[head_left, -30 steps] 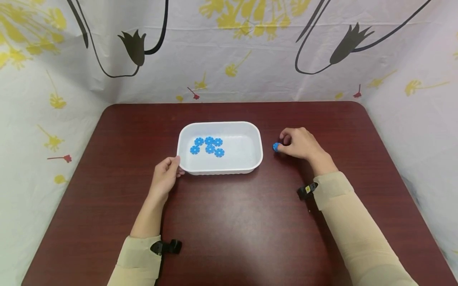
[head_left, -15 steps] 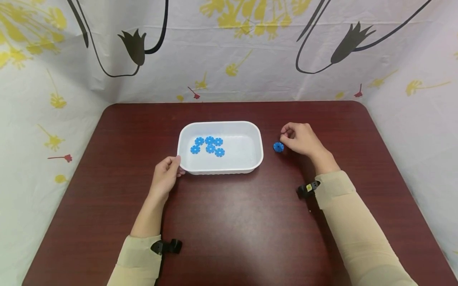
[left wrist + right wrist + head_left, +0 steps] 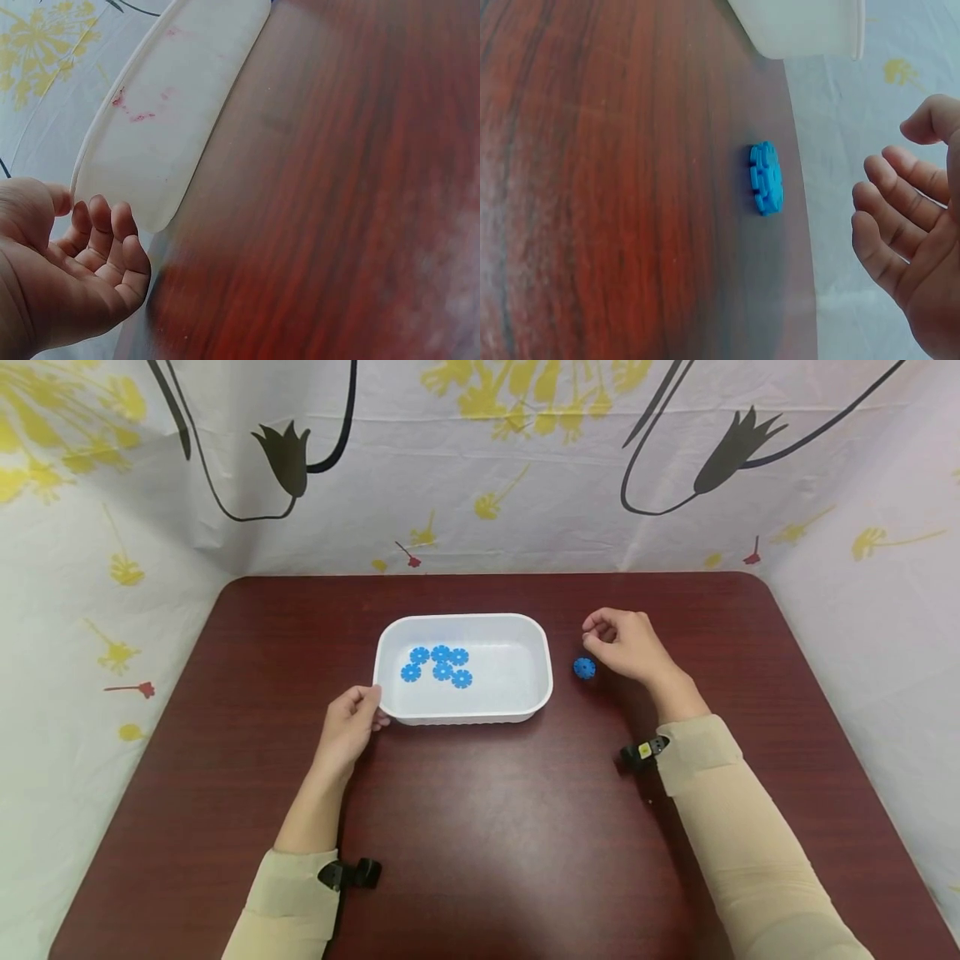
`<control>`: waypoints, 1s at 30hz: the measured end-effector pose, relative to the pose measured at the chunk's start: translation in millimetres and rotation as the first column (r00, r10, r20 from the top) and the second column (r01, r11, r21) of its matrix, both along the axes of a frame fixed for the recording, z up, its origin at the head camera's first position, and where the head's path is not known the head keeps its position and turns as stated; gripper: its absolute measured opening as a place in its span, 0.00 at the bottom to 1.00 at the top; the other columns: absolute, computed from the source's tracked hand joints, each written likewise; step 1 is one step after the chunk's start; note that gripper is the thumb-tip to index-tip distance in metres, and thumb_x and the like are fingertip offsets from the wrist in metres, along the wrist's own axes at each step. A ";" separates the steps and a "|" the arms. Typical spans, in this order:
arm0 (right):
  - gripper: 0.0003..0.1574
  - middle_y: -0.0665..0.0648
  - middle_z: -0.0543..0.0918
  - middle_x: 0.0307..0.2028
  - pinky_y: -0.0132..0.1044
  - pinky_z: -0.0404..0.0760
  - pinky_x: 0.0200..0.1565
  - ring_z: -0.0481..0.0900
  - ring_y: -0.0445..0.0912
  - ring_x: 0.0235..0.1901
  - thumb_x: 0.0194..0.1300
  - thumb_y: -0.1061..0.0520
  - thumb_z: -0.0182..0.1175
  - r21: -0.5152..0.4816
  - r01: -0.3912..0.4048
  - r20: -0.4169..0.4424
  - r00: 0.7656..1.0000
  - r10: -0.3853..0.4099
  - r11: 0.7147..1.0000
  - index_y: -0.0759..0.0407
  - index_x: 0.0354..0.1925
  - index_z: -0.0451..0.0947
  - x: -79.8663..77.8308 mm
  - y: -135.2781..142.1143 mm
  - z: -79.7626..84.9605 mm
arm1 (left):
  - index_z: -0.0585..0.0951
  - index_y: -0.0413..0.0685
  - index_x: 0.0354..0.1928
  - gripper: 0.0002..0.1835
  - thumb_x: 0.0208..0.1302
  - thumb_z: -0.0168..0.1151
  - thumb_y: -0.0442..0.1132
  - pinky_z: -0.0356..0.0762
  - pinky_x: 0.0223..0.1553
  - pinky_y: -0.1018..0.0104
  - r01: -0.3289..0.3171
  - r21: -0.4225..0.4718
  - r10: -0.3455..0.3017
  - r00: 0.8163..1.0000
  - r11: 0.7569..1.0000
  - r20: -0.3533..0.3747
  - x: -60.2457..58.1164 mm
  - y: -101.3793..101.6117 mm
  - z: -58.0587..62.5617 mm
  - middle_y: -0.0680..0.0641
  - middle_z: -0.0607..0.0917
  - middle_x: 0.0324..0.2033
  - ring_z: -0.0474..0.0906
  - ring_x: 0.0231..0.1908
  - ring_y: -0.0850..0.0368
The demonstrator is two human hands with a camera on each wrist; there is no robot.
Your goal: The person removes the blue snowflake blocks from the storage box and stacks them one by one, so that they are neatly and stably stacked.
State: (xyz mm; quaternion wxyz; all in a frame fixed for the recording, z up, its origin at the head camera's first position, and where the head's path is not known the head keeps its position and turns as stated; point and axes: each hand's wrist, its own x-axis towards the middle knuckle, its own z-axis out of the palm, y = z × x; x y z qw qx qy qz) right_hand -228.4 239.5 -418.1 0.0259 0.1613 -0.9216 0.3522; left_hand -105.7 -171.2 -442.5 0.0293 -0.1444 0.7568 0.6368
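Observation:
A white plastic tray stands on the table, with several blue notched discs lying in its left half. My left hand pinches the tray's near left corner, thumb at the rim and fingers against the outer wall; the left wrist view shows the same hand at the tray's end. Right of the tray, a small stack of blue notched discs lies on the tabletop, seemingly two layers thick in the right wrist view. My right hand hovers just beyond the stack, fingers loosely curled, holding nothing and not touching it.
The dark red wooden table has rounded far corners. A patterned white cloth hangs behind it and along both sides. Each wrist carries a small black camera, such as the right camera.
My right hand has let go of the blue disc stack and risen away from it, toward the table's far side. The stack stays on the table. My left hand keeps its grip on the tray.

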 end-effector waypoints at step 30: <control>0.09 0.57 0.85 0.34 0.33 0.76 0.37 0.80 0.47 0.32 0.66 0.59 0.63 -0.134 -0.025 0.005 1.000 0.026 0.991 0.62 0.43 0.83 0.4 -21.1 21.0 | 0.77 0.28 0.47 0.19 0.78 0.54 0.43 0.79 0.35 0.71 0.017 -0.002 -0.017 1.000 1.000 0.006 0.0 -1.3 4.0 0.49 0.82 0.26 0.79 0.27 0.62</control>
